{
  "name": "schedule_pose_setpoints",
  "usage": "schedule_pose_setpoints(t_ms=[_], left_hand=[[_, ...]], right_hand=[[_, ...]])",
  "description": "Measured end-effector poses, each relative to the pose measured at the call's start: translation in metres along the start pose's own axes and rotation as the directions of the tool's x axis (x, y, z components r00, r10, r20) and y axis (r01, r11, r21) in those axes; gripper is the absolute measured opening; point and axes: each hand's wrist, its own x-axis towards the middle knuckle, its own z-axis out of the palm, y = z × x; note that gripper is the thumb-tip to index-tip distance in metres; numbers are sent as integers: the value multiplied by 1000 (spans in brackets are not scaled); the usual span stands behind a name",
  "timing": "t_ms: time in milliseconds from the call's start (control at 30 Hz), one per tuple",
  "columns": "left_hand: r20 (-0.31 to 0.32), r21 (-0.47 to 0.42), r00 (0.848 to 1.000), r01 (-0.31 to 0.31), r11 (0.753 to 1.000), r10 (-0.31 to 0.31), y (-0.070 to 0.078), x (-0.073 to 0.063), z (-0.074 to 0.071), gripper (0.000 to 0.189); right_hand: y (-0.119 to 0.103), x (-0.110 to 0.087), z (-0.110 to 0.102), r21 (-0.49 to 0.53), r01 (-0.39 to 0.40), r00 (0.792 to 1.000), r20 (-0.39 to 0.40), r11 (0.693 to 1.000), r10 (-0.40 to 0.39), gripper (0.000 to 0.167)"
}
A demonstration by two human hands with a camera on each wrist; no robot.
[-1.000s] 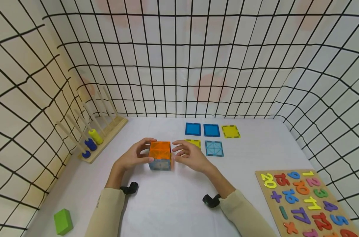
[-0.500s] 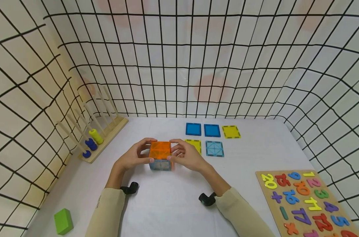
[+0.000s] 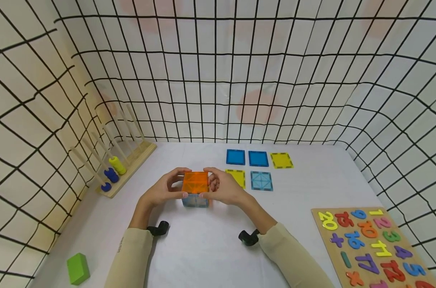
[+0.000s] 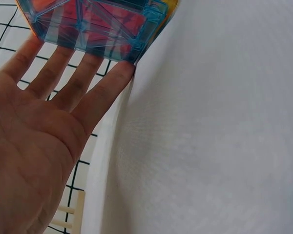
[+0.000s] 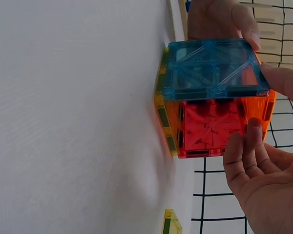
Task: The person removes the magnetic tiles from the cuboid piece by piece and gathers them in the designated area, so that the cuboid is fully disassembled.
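A small box of translucent magnetic tiles (image 3: 196, 201) stands on the white table, with an orange tile (image 3: 195, 182) as its top. My left hand (image 3: 164, 187) grips it from the left, thumb in front and fingers behind. On the right, my right hand (image 3: 226, 188) spans the upper edges between thumb and index finger, the other fingers curled. The right wrist view shows a light blue front tile (image 5: 215, 68), a yellow base tile (image 5: 166, 122) and a red tile (image 5: 210, 126) inside, seen through the side facing that hand. In the left wrist view the left fingertips (image 4: 124, 70) touch the box.
Behind lie two blue tiles (image 3: 235, 157), a yellow tile (image 3: 281, 160), a nearer yellow tile (image 3: 236, 178) and a light blue tile (image 3: 261, 181). A peg rack (image 3: 135, 158), green block (image 3: 78, 269) and number board (image 3: 358, 236) surround the hands. Black-grid cloth walls enclose the table.
My right hand has moved left from beside the box until thumb and index finger meet its upper edges. The left hand keeps its grip, and the box stays in place.
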Motion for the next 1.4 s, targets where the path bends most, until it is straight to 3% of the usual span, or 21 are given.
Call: schedule_pose_setpoints(t_ms=[433, 667, 833, 1200, 1400], left_hand=[[12, -25, 1000, -14, 1000, 14, 0, -2, 0, 73], [17, -31, 1000, -20, 999, 20, 2, -2, -1, 73], [20, -39, 1000, -20, 999, 21, 0, -2, -1, 72], [-7, -8, 999, 36, 999, -36, -3, -5, -1, 76], [-12, 1, 998, 54, 999, -54, 0, -4, 1, 79]], right_hand=[[-2, -1, 2, 29, -7, 994, -105, 1000, 10, 69], [2, -4, -2, -33, 25, 984, -174, 999, -31, 64], [3, -7, -8, -56, 41, 983, -178, 998, -51, 63], [5, -22, -42, -92, 62, 982, -174, 994, -78, 64], [13, -38, -70, -204, 53, 981, -171, 978, -89, 67]])
